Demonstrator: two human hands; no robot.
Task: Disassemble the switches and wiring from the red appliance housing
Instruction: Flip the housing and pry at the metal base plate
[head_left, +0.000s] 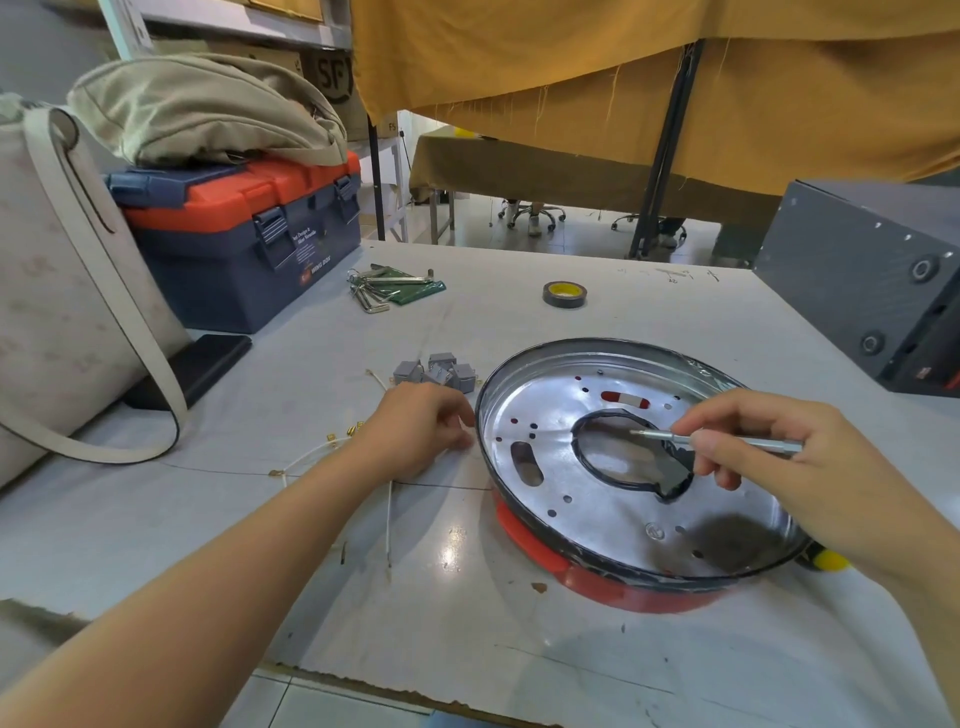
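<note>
On a grey counter (467, 597), a round red housing (623, 587) with a shiny metal inside sits right of centre. The right hand (769, 457) pinches a slim screwdriver (727, 440) over its middle hole. The left hand (415, 431), fingers curled, rests on loose white wires (389, 514) beside the rim; whether it grips them is unclear. Grey switches (436, 371) lie just beyond, then tape (565, 294), hex keys (384, 288) and a toolbox (244, 234).

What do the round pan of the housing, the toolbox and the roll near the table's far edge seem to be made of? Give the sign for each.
Round pan: likely thin sheet metal, bright and shiny; it mirrors the light and has punched holes.
Toolbox: apparently moulded plastic, matt navy and orange, with clip latches.
Roll: probably black insulating tape on a yellow core.
</note>
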